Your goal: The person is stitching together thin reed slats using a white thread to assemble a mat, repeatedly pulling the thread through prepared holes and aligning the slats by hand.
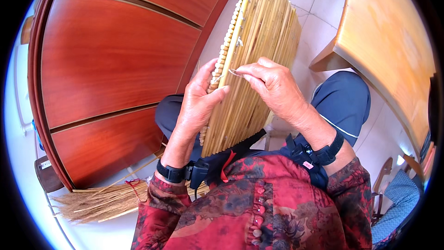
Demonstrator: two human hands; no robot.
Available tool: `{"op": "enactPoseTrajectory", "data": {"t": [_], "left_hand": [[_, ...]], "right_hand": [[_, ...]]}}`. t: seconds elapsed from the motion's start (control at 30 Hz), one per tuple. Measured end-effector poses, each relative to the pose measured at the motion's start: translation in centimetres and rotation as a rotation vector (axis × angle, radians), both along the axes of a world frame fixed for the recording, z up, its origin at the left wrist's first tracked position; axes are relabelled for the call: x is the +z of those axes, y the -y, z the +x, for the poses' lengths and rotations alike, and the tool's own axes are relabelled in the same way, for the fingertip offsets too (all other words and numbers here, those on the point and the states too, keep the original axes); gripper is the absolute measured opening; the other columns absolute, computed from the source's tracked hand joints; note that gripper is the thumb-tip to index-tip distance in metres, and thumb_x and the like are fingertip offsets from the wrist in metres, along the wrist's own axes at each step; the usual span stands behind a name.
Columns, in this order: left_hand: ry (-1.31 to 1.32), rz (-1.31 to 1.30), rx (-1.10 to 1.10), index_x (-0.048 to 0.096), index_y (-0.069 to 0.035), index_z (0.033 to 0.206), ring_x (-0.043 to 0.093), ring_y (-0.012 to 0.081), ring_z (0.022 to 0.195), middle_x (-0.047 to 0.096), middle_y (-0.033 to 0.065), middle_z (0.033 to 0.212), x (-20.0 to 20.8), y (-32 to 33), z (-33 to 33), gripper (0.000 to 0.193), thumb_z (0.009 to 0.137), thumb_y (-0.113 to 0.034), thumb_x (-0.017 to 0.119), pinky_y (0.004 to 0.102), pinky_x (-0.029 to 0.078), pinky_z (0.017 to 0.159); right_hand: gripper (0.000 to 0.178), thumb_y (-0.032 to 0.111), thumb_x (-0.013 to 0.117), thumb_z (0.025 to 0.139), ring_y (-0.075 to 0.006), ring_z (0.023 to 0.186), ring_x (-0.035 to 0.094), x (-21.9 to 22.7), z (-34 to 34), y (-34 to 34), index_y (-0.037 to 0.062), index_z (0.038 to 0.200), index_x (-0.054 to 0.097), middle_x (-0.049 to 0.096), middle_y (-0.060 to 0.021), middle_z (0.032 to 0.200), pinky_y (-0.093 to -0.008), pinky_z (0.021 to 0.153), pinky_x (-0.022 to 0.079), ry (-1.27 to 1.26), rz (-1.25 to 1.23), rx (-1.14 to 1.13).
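Observation:
A panel of pale yellow plant stalks (259,32), laid side by side and stitched together, stands tilted across my lap. My left hand (202,95) grips its left edge, where a row of round stalk ends shows, with the thumb on the front face and the fingers behind. Just right of that edge my right hand (273,83) pinches a thin, curved whitish strand (235,72) between thumb and forefinger. The strand reaches toward the edge stalk near my left thumb; whether it is thread or a needle cannot be made out. Small white knots (239,42) dot the stalks higher up.
A red-brown wooden cabinet (115,51) stands close on the left. To the right is a light wooden table (384,32). A bundle of brushy stalks (97,201) lies on the floor at lower left. A blue patterned cloth (395,203) sits at lower right.

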State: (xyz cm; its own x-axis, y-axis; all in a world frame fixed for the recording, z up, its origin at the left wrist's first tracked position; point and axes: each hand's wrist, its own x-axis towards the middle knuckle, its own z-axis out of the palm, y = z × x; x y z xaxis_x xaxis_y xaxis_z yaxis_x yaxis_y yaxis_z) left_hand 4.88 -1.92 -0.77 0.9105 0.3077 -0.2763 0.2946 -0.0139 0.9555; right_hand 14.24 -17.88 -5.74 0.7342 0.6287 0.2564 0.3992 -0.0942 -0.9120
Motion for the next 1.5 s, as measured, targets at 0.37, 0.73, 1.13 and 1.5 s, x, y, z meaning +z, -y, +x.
{"op": "enactPoseTrajectory", "data": {"t": [0.37,0.73,1.13,1.5], "left_hand": [[0.009,0.059,-0.003,0.037,0.007,0.135,0.046,0.0178,0.122,0.052,0.0142,0.128,-0.5,0.1,0.1,0.059,0.080,0.005,0.059,0.0296,0.035,0.103],[0.021,-0.051,0.066,0.037,0.004,0.136,0.053,0.0167,0.114,0.055,0.0131,0.125,-0.5,0.2,-1.3,0.061,0.081,0.003,0.063,0.0299,0.040,0.098],[-0.032,-0.096,0.108,0.037,0.005,0.135,0.051,0.0153,0.115,0.054,0.0116,0.126,-0.4,-0.5,-0.8,0.058,0.080,0.006,0.058,0.0292,0.038,0.099],[0.000,-0.089,0.100,0.038,0.004,0.135,0.050,0.0145,0.115,0.053,0.0103,0.126,-0.6,-0.2,-0.9,0.057,0.082,0.007,0.057,0.0286,0.038,0.099]], "right_hand": [[0.010,0.011,0.062,0.085,-0.0215,0.079,0.061,0.4,-1.3,-0.5,0.0010,0.086,0.062,0.059,-0.0100,0.081,-0.0324,0.070,0.048,-0.164,0.107,-0.064],[0.008,0.007,0.060,0.086,-0.0090,0.065,0.055,0.1,1.2,-2.0,-0.0006,0.087,0.062,0.059,-0.0021,0.068,-0.0252,0.061,0.046,-0.623,0.332,-0.077],[0.007,0.012,0.064,0.083,-0.0245,0.073,0.060,1.3,2.8,-1.0,0.0050,0.086,0.065,0.059,-0.0083,0.077,-0.0321,0.066,0.048,0.038,0.112,-0.198],[0.021,0.007,0.066,0.080,-0.0275,0.074,0.059,-0.6,-0.4,-1.8,0.0101,0.101,0.068,0.055,-0.0105,0.076,-0.0357,0.067,0.048,-0.001,-0.009,0.045]]}}
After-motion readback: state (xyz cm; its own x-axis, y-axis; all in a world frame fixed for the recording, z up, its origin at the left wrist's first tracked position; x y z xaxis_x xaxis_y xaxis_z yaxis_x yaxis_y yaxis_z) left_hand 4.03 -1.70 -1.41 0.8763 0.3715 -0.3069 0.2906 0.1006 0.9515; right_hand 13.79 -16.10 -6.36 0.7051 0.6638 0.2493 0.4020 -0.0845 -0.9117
